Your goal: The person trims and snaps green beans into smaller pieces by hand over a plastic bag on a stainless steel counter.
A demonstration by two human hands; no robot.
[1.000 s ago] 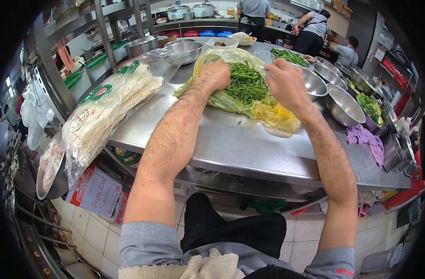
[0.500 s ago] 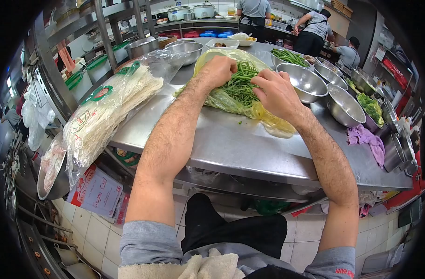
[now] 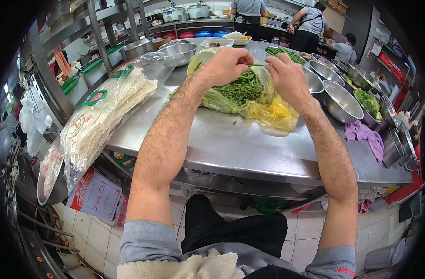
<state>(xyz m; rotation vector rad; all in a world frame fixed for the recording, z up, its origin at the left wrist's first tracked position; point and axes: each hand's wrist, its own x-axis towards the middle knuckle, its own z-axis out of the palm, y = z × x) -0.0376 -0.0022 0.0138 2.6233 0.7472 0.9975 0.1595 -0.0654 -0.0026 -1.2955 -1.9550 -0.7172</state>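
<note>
Long green beans (image 3: 242,90) lie heaped in an opened yellow-green plastic bag (image 3: 274,111) on the steel table. Above the heap, my left hand (image 3: 227,66) has its thumb and fingers pinched on one end of a green bean. My right hand (image 3: 289,78) pinches the other end, so the bean stretches almost level between them. Just behind my right hand stands a metal bowl (image 3: 314,82), partly hidden by it. Farther back, another bowl holds cut green beans (image 3: 285,54).
A large bag of white noodles (image 3: 111,108) lies along the left table edge. Several metal bowls, one with leafy greens (image 3: 368,103), line the right side near a purple cloth (image 3: 365,137). Co-workers (image 3: 310,25) stand at the back counter.
Both hands have lifted off the heap and come up over its far side, now with a bean held between them. The yellow part of the bag shows more.
</note>
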